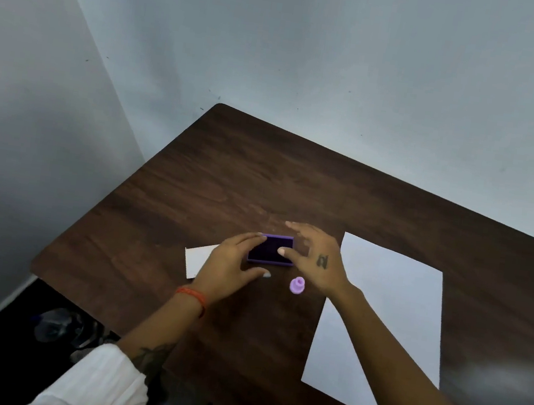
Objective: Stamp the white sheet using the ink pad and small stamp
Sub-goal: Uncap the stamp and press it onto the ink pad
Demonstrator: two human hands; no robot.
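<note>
On the dark wooden counter (262, 174) the purple ink pad (271, 249) lies open, its dark inked face up. The left hand (230, 265) cups its left edge with fingers loosely spread, holding nothing. The right hand (314, 256) hovers at its right side, fingers wide, thumb tip over the pad, empty too. The small stamp (297, 285) stands just beside the pad's near corner, under the right wrist. It looks light, hard plastic, best pinched at its narrow neck. The pad seems a shallow, rigid case that could slide, so steady it by its rims. The white sheet (386, 320) lies to the right, thin and floppy. A smaller white card (198, 259) peeks from under the left hand.
</note>
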